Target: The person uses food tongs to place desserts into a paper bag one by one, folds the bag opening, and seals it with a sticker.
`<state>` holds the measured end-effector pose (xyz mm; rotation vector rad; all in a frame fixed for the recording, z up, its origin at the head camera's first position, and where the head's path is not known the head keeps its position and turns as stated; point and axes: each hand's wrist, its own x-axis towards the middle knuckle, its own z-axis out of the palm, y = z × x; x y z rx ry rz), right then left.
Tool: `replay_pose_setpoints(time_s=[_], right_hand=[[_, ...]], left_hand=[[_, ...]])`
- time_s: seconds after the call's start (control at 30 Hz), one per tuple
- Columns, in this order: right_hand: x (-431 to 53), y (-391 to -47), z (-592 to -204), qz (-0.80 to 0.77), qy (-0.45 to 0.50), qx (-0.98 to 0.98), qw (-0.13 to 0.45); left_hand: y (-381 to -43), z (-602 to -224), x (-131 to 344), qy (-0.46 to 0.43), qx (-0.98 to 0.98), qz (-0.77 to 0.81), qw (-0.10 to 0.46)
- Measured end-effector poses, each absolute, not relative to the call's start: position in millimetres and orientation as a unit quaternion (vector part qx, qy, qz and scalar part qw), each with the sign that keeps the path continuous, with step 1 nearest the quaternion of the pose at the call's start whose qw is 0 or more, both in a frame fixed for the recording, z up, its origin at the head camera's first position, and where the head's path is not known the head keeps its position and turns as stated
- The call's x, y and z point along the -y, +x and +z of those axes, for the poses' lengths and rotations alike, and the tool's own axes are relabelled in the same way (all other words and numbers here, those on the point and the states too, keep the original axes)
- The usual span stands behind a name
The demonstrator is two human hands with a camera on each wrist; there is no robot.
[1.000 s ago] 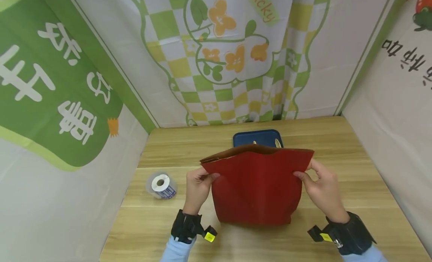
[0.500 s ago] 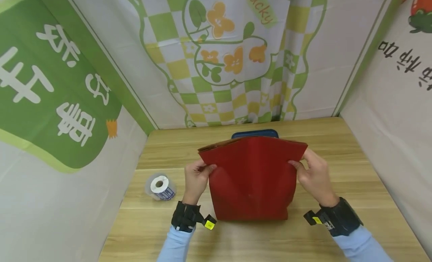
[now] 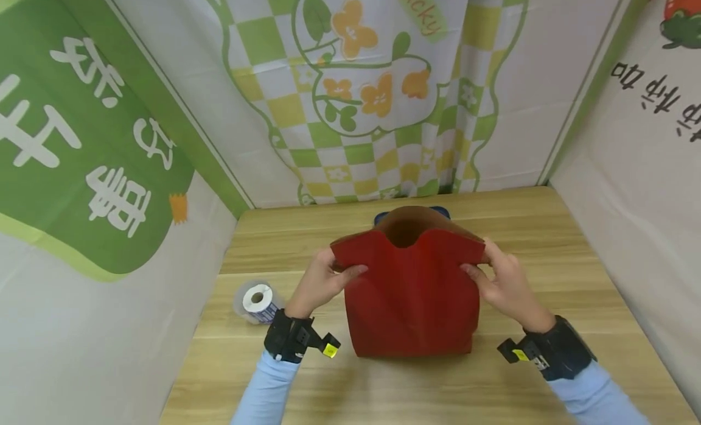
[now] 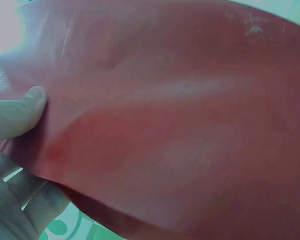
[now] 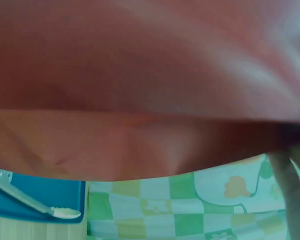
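A red paper bag with a brown inside stands upright on the wooden table in the head view. Its mouth gapes in the middle, where the front edge dips. At the bag's upper left corner my left hand pinches the side, thumb on the front and fingers behind. My right hand grips the upper right corner the same way. The left wrist view shows the left thumb pressed on the red paper. In the right wrist view the bag hides most of the right hand. What the bag contains cannot be seen.
Behind the bag lies a blue tray, mostly hidden, bearing a slim pale item. A roll of labels with clear plastic around it sits left of my left hand. A patterned cloth hangs at the table's back edge.
The bag's top was nearly flat and narrow; now its front edge dips and the mouth has spread. The bag has tipped a little, covering more of the tray. My left wrist has turned outward.
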<state>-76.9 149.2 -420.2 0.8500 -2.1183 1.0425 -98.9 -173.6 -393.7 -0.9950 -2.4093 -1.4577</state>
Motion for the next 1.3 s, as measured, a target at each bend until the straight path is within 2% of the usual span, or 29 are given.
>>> replay_pose_setpoints(time_s=[0.13, 0.4, 0.67, 0.77, 0.93, 1.0, 1.07, 1.23, 1.3], right_hand=[[-156.3, -78.8, -414.8, 0.412, 0.328, 0.806, 0.270], [-162.6, -82.3, -416.2, 0.454, 0.321, 0.776, 0.297], [-174.4, -83.4, -426.1, 0.499, 0.370, 0.739, 0.261], [-177.8, -84.6, -430.6, 0.462, 0.409, 0.729, 0.296], [-178.6, -84.2, -429.1, 0.307, 0.478, 0.710, 0.416], [-182.2, -82.6, -427.7, 0.258, 0.501, 0.707, 0.428], [-187.8, -80.2, -426.1, 0.236, 0.524, 0.724, 0.382], [-199.2, -75.9, -417.3, 0.237, 0.517, 0.808, 0.151], [-200.6, -75.8, -413.2, 0.228, 0.505, 0.826, 0.099]], left_hand=[[-107.2, -403.2, 180.4, -0.365, 0.803, -0.461, 0.097], [-111.0, -402.2, 190.5, -0.420, 0.781, -0.439, 0.148], [-112.0, -402.1, 193.0, -0.464, 0.761, -0.430, 0.140], [-110.1, -403.8, 192.8, -0.463, 0.768, -0.418, 0.143], [-108.7, -407.5, 194.2, -0.493, 0.755, -0.411, 0.135], [-109.8, -407.9, 194.3, -0.508, 0.749, -0.403, 0.136], [-110.2, -406.4, 195.2, -0.513, 0.750, -0.393, 0.138], [-106.1, -396.3, 202.8, -0.518, 0.783, -0.329, 0.100], [-102.8, -390.1, 205.4, -0.518, 0.799, -0.297, 0.075]])
